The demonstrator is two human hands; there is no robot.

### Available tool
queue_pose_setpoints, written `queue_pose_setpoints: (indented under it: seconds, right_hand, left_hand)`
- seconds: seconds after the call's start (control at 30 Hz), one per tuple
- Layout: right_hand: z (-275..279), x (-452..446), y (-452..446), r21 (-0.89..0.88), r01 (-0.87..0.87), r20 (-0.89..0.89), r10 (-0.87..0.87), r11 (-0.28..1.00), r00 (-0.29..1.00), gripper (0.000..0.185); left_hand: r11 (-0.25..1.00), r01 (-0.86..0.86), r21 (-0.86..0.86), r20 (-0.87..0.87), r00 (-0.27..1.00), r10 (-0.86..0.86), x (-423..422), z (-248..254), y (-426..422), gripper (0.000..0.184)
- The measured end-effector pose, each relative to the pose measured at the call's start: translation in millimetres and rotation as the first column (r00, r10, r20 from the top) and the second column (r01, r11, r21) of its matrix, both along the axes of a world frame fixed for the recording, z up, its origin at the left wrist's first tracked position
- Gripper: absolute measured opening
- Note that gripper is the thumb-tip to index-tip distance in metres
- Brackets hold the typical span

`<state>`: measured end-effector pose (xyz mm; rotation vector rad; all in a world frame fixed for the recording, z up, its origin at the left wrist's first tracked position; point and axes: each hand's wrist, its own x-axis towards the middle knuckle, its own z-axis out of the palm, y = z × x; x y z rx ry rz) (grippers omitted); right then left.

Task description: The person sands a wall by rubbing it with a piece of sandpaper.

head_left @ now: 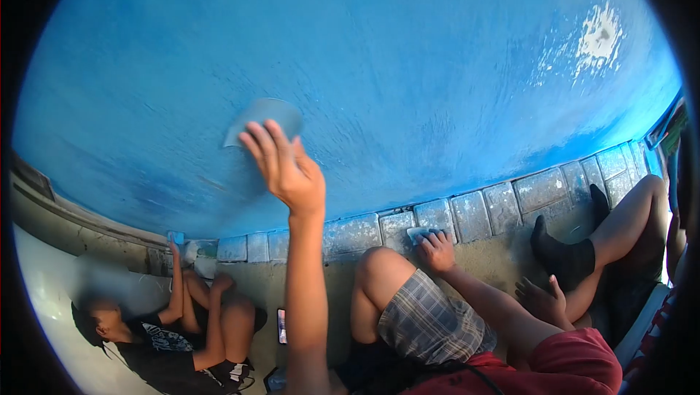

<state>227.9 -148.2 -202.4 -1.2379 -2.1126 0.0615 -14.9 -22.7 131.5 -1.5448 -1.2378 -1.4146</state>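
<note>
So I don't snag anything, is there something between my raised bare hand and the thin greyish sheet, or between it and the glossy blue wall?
Nothing visible. Your raised bare hand covers part of the thin greyish sheet, which seems to lie against the glossy blue wall.

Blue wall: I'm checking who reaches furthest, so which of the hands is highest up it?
The central hand, fingers over a grey sheet well up the blue wall; the other hands are at or below its bottom edge.
</note>
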Motion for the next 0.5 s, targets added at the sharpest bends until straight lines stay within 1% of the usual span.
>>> queue_pose_setpoints:
  seconds: [0.07,0.1,0.2,0.23,0.27,0.33,0.4,0.43,0.5]
  right_hand:
    - [3.0,-3.6,7.3,0.016,-0.018,-0.028,0.019,1.000,0.999,0.024]
    - [-0.6,-3.8,8.9,0.013,-0.019,-0.025,0.019,1.000,1.000,0.024]
    - [-12.6,0.1,1.8,-0.023,0.000,0.015,0.000,1.000,1.000,0.022]
    - [-11.6,-0.3,6.0,-0.021,0.003,0.027,-0.003,1.000,1.000,0.021]
    - [-9.6,-0.5,7.6,-0.023,-0.009,0.015,0.009,1.000,1.000,0.021]
    - [-7.2,0.2,7.0,-0.033,-0.037,-0.014,0.036,0.999,0.999,0.021]
    - [-9.5,1.2,9.1,-0.044,-0.034,-0.002,0.034,0.998,0.999,0.019]
    - [-11.5,0.4,5.6,-0.059,-0.028,0.004,0.029,0.998,1.000,0.017]
    - [-13.5,0.5,6.6,-0.071,-0.009,0.017,0.011,0.997,1.000,0.015]
  left_hand:
    - [0.998,-0.019,-0.057,0.032,0.999,0.021,0.2,-4.6,-2.7,0.015]
    - [0.999,-0.040,0.017,0.108,0.993,0.038,-10.4,2.0,0.8,0.015]
    - [0.999,-0.018,0.042,0.039,0.999,0.016,-7.4,3.6,5.7,0.015]
    - [0.999,0.024,-0.036,-0.057,0.998,-0.026,5.8,-9.3,0.8,0.022]
    - [0.987,0.065,-0.146,-0.055,0.996,-0.074,18.7,-21.7,-8.6,0.032]
    - [0.983,0.011,-0.182,-0.017,1.000,-0.014,10.2,-50.5,-16.1,0.038]
    - [0.991,-0.014,-0.133,0.222,0.974,0.044,-1.6,-70.6,-13.1,0.037]
    - [0.993,-0.027,-0.118,0.339,0.939,0.066,-5.7,-78.9,-14.3,0.037]
    - [0.976,-0.011,-0.218,0.155,0.987,0.046,4.7,-93.8,-23.7,0.037]
